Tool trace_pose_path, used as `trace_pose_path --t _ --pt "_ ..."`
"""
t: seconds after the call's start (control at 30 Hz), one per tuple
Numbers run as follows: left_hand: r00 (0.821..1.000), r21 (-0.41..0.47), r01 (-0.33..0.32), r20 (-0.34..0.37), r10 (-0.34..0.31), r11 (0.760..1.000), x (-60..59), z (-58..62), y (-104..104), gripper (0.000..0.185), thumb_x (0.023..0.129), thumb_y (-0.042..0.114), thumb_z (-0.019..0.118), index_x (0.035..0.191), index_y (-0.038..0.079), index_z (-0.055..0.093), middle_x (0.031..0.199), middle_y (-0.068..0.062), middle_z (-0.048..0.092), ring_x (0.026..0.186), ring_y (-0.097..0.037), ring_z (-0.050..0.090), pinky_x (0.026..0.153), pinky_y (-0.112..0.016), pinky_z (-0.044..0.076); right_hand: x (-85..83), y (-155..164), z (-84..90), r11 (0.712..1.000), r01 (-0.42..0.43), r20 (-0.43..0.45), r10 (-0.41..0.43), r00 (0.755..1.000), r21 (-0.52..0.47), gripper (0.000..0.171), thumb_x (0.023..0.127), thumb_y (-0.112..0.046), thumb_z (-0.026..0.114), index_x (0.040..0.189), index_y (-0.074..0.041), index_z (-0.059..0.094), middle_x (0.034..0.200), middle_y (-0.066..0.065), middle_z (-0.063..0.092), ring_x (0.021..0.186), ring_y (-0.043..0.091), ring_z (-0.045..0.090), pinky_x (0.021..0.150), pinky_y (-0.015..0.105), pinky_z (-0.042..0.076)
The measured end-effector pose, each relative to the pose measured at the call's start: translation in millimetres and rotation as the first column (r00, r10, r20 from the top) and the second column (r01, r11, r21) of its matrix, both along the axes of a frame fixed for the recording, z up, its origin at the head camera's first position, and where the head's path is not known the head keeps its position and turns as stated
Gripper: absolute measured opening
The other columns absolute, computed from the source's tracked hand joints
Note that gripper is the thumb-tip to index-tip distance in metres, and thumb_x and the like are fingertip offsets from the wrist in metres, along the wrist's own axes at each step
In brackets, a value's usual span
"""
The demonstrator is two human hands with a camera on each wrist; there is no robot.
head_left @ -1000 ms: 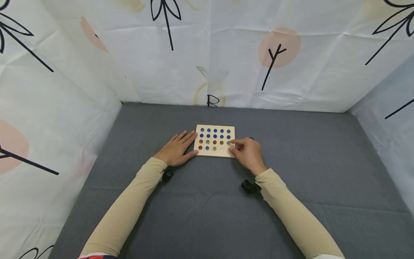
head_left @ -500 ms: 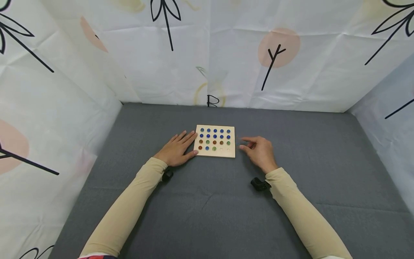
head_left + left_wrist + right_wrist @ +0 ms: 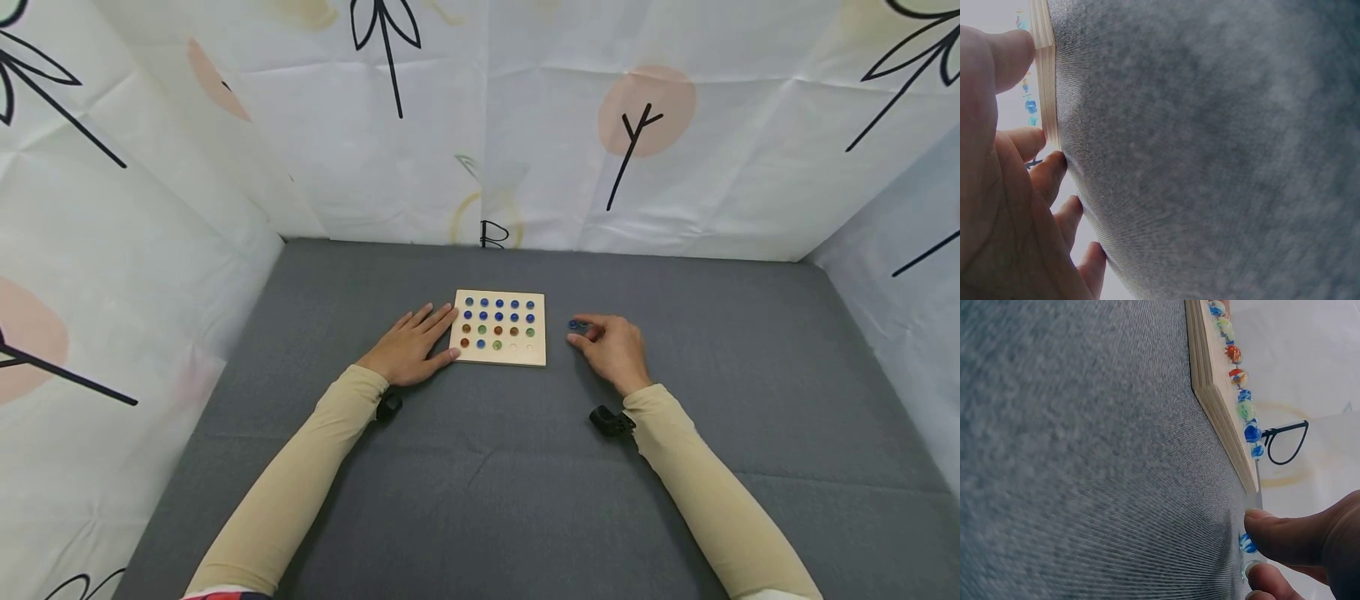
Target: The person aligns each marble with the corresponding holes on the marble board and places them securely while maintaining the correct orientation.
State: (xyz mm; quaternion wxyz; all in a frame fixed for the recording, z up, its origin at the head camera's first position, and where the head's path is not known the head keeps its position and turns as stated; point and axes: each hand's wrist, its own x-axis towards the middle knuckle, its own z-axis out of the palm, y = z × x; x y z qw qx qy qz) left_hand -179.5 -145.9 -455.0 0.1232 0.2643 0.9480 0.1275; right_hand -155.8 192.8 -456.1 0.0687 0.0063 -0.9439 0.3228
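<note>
Right hand (image 3: 617,350) out to the right of the wooden board (image 3: 498,354), down on the grey mat (image 3: 480,467), fingertips (image 3: 1275,534) closing on a blue marble (image 3: 575,325) that sits just clear of the board's right edge. Looks like a pinch between thumb and forefinger, though from the wrist view hard to say whether the marble is truly gripped or only touched (a second pale marble may be tucked under the lower finger, too blurred to be sure). Left hand (image 3: 411,344) flat and spread on the mat, fingers (image 3: 1054,178) straight and lying against the board's left edge, thumb at the near corner, holding nothing. Board between the two hands, most holes filled with blue, orange and green marbles (image 3: 498,323), a couple of holes on the near row towards the right hand looking empty. Risks from here, as a judgement: a round glass marble under fingertips only, so easily squirted out sideways and off across the mat away from the hand. A loose pinch on lifting, and a drop onto the board, knocking seated marbles out of their shallow holes. A knuckle brushing the board's right edge, and a shift of the board, unless steadied by that left hand.
</note>
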Motion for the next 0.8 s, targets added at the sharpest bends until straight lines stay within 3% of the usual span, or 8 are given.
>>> trace_pose_path --t 0.27,0.8 --pt "1.0 -0.008 0.002 -0.002 -0.002 1.0 -0.1 -0.7 0.1 0.073 0.107 0.051 0.045 0.164 0.014 0.017 0.169 -0.006 0.017 0.155 -0.032 0.01 0.125 -0.052 0.008 -4.2 0.1 -1.1 1.0 -0.014 0.039 0.014 0.999 0.008 0.034 0.092 -0.019 0.079 0.123 -0.007 0.075 0.074 0.007 0.068 0.06 0.02 0.056 0.057 0.035 0.042" --pt "1.0 0.008 0.001 0.005 -0.001 1.0 -2.7 -6.8 -2.2 0.073 0.107 0.05 0.043 0.165 0.014 0.016 0.169 -0.006 0.015 0.156 -0.031 0.007 0.125 -0.051 0.004 -6.0 -1.3 -2.8 1.0 -0.022 0.043 0.022 0.999 0.006 0.024 0.091 -0.02 0.08 0.111 -0.007 0.08 0.072 0.007 0.07 0.058 0.019 0.057 0.054 0.034 0.041"
